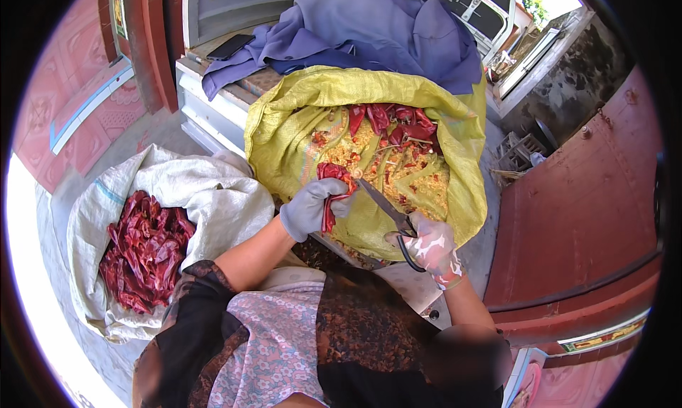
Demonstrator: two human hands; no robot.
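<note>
Outdoors on a grey concrete yard between red-painted doors, I look down over a floral-sleeved torso at two sacks. At about nine o'clock lies the white woven sack (213, 195) of whole dried red chillies (145, 248); at twelve stands the open yellow woven sack (298, 117), holding cut red pieces and pale seeds, with a purple cloth (383, 31) behind it.

My left hand (310, 208), in a grey glove, is closed around a dried red chilli pod (331, 195) over the yellow sack's near rim. Its long axis runs roughly twelve to six, the upper end curling toward one o'clock. My right hand (433, 248) — in a white, red-stained glove — grips the handles of the dark metal scissors (387, 210), their tip pointing to ten o'clock and close to the pod.

I judge the step to be the cutting — next, the blades need to close across the pod.
</note>
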